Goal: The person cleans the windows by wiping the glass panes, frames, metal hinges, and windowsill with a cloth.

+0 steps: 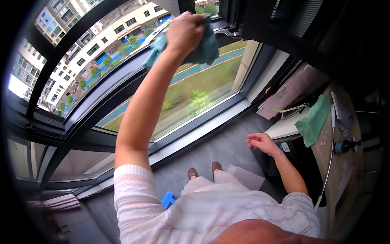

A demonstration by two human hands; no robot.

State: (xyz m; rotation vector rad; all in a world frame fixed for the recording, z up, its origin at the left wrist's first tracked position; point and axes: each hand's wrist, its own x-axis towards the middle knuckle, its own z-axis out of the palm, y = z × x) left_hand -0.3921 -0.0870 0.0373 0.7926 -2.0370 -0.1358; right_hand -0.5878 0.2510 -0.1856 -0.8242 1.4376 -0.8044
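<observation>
The head view shows the left hand (185,33) closed around a bunched teal cloth (208,49), which spills out to both sides of the grip at the window frame (106,88). A metal stay (228,31) sits just right of the grip. The cloth should handle as light, soft and limp; whether it is damp, I cannot tell. Gathering it by the middle seems surest, since loose edges would flop. Well below and right of that grip, the right hand (264,143) is loosely spread, apparently holding nothing.
</observation>
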